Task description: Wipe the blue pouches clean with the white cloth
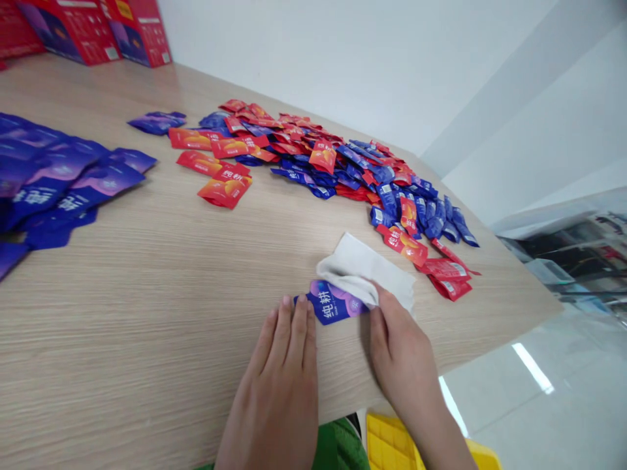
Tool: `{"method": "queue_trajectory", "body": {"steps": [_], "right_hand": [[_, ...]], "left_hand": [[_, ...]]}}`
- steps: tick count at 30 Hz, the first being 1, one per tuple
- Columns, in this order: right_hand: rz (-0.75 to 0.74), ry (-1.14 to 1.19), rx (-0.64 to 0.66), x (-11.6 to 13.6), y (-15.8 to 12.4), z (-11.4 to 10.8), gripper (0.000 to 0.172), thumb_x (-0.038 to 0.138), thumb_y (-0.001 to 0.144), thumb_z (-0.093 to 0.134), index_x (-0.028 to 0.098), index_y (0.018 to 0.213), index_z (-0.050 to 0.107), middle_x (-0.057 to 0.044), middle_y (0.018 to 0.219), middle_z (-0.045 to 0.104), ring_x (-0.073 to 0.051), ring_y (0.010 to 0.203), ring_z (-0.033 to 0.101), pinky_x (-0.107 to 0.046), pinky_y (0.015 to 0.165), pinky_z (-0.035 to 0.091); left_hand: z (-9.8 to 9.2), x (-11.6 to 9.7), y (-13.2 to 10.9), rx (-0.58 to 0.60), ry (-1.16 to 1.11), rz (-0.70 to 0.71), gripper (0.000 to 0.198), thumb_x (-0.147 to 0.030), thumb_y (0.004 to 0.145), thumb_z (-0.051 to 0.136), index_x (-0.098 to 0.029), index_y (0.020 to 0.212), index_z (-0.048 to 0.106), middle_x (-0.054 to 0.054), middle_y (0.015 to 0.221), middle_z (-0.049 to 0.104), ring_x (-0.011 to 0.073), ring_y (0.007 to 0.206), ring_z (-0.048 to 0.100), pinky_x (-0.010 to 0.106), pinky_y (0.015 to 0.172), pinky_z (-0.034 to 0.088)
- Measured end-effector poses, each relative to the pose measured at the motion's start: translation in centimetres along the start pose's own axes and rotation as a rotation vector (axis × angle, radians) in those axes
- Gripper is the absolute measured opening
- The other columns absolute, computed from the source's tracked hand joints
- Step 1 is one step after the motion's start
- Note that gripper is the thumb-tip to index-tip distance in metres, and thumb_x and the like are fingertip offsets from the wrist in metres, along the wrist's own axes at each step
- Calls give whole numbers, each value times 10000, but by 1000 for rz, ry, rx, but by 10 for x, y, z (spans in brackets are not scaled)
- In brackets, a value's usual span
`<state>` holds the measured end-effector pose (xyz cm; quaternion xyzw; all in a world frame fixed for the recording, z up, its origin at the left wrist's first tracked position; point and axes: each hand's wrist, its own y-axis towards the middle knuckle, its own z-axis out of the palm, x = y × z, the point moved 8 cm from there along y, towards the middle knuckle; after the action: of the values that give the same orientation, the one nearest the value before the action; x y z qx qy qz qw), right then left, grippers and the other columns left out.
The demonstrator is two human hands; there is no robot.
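A single blue-purple sachet (333, 303) with white characters lies flat on the wooden table, between my two hands. My left hand (287, 356) rests flat with fingers stretched out, its fingertips on the sachet's left end. A white cloth (375, 261) lies partly folded over the sachet's right end. My right hand (399, 336) pinches the near edge of this cloth against the sachet. Its thumb and fingertips are partly hidden by the cloth's fold.
A long heap of red and blue sachets (313, 153) runs along the wall. Overlapping blue sachets (63, 173) lie at the left. Red boxes (140, 32) stand at the back left. The table edge (499, 339) is to the right; something yellow (392, 444) is below.
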<state>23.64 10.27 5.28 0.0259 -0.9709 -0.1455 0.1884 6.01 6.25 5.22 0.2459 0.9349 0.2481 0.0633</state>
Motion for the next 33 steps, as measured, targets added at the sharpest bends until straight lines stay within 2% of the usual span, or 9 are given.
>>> {"method": "queue_trajectory", "body": {"steps": [4, 7, 9, 11, 19, 22, 27, 29, 33], "right_hand": [[235, -2, -102, -16, 2, -12, 363, 397, 1119, 418, 198, 1160, 719, -125, 972, 824, -309, 836, 806, -433, 733, 653], [27, 120, -88, 34, 3, 1, 358, 308, 1131, 415, 216, 1325, 701, -129, 1266, 811, -290, 1179, 782, -446, 971, 648], [-204, 160, 23, 73, 3, 18, 414, 195, 1109, 421, 216, 1444, 662, -109, 1472, 732, -263, 1436, 647, -481, 1183, 551], [-316, 148, 109, 89, 2, 31, 440, 137, 1092, 429, 195, 1462, 658, -96, 1529, 698, -246, 1518, 571, -499, 1274, 470], [22, -16, -7, -11, 11, 0, 436, 388, 1122, 438, 149, 1378, 698, -192, 1449, 731, -346, 1342, 714, -571, 1132, 585], [92, 19, -57, 0, 6, -3, 421, 383, 1139, 414, 171, 1370, 695, -169, 1388, 768, -319, 1237, 771, -517, 1048, 639], [-263, 110, 51, 73, 3, 25, 406, 193, 1119, 441, 168, 1470, 645, -112, 1543, 684, -251, 1500, 590, -487, 1259, 486], [-291, 97, 81, 70, 6, 29, 396, 206, 1110, 482, 170, 1465, 653, -110, 1563, 668, -260, 1537, 549, -513, 1290, 446], [-88, 34, 27, 15, 12, 11, 397, 319, 1125, 452, 198, 1434, 671, -130, 1486, 720, -299, 1422, 659, -536, 1186, 545]], "left_hand": [[-1, 2, -6, 6, 16, 6, 555, -151, 932, 422, 33, 1405, 647, 228, 1495, 674, 363, 1356, 695, 471, 1086, 612], [0, 3, -5, 5, 21, -6, 546, -156, 924, 422, 29, 1374, 669, 238, 1471, 689, 371, 1349, 700, 494, 1082, 624], [1, 3, -4, 27, 28, 6, 534, -137, 914, 408, 3, 1334, 705, 224, 1402, 743, 357, 1292, 738, 495, 1068, 638], [1, 3, -4, 40, 40, 26, 536, -124, 908, 394, -8, 1317, 721, 216, 1364, 768, 345, 1258, 758, 481, 1052, 650], [7, 2, -10, 94, 69, 3, 606, -182, 955, 393, 28, 1494, 575, 217, 1583, 613, 348, 1465, 610, 451, 1164, 588], [8, 2, -10, 92, 33, -40, 611, -189, 942, 391, 17, 1479, 598, 209, 1579, 621, 347, 1465, 611, 461, 1172, 578], [3, 1, -8, 58, 33, -26, 579, -182, 930, 392, 22, 1396, 668, 237, 1479, 693, 360, 1379, 682, 482, 1125, 600], [3, 1, -8, 69, 43, -6, 575, -191, 936, 402, 16, 1404, 665, 234, 1478, 694, 361, 1378, 683, 482, 1127, 598], [4, 4, -7, 77, 19, -47, 596, -181, 929, 400, 20, 1434, 644, 210, 1545, 645, 345, 1429, 644, 464, 1134, 600]]}}
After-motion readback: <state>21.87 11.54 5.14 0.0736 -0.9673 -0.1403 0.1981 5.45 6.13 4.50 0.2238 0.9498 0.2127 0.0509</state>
